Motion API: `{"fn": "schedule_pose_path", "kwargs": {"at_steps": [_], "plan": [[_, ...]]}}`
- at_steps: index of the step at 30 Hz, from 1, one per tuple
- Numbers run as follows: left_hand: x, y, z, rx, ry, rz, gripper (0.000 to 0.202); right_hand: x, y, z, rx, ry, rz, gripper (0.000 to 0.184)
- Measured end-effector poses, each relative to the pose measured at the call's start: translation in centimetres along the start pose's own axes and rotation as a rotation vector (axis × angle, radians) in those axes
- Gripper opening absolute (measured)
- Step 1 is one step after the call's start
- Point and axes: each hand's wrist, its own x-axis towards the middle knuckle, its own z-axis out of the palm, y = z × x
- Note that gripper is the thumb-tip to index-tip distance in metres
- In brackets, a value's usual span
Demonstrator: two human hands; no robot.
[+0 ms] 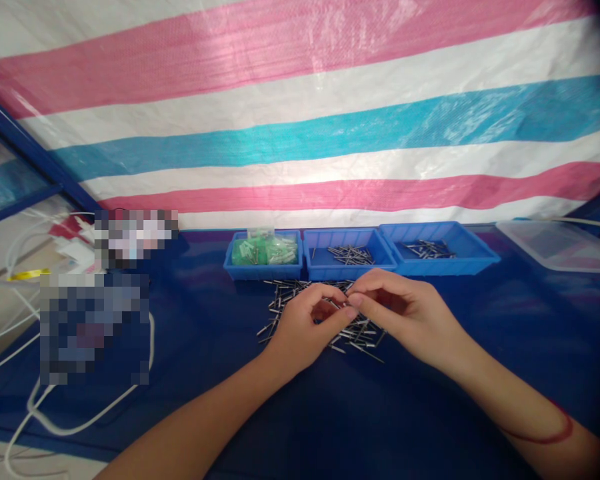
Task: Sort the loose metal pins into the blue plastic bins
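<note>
Both hands, fingers pinched above rivets

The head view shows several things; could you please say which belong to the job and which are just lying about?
Likely part of the job:
loose metal pins, below left hand and right hand
middle blue bin and right blue bin, holding similar pins
left blue bin, holding bags

Apparently lying about:
clear plastic tray or lid
white cable
</note>
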Motion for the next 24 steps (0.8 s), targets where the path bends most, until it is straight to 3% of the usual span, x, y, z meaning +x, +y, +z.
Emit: {"fn": "schedule_pose_path", "kwargs": {"at_steps": [10,14,17,20,24], "plan": [[0.2,0.6,-0.7,0.047,0.138,0.157,0.013,0.4,0.2,-0.7,-0.107,-0.052,-0.069,0.013],[0.1,0.8,-0.7,0.091,0.145,0.172,0.015,0.3,0.1,-0.5,-0.198,-0.104,-0.118,0.015],[0.1,0.9,-0.9,0.148,0.105,0.16,0.019,0.4,0.3,-0.2,-0.179,-0.114,-0.072,0.019],[0.1,1.1,-1.2,0.308,0.04,0.165,0.028,0.8,1.0,-0.6,-0.035,0.074,0.117,0.023],[-0.1,1.0,-1.4,0.622,-0.133,0.315,0.027,1.7,2.3,-3.0,0.403,0.44,0.314,0.021]]}}
